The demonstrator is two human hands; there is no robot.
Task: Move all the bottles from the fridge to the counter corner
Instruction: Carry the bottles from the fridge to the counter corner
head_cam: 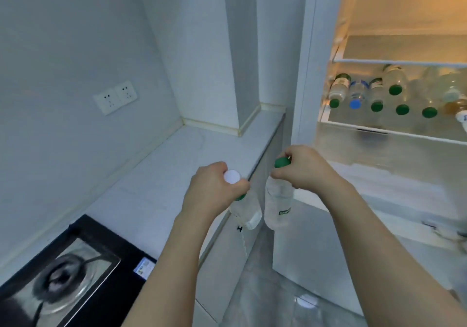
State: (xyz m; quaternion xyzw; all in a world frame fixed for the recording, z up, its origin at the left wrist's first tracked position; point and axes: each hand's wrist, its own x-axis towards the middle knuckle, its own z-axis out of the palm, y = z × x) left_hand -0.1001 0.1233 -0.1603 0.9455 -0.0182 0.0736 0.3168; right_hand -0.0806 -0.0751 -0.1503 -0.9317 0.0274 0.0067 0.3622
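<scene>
My left hand (214, 190) grips the necks of two clear bottles, one with a white cap (232, 176) and one with a green cap (241, 196); a clear body (249, 213) hangs below it. My right hand (305, 167) pinches a green-capped clear bottle (278, 203) by its top. Both hands hover at the counter's front edge, beside the open fridge (389, 134). On a fridge shelf lie several more bottles (394, 84) with green caps and one with a blue cap (355, 104). The white counter corner (194, 137) lies ahead, at the wall.
A black gas hob (75, 271) takes up the near left of the counter. Two wall sockets (115, 96) sit above it. A wall pillar (240, 61) stands between the corner and the fridge. Grey floor tiles (278, 288) lie below my arms.
</scene>
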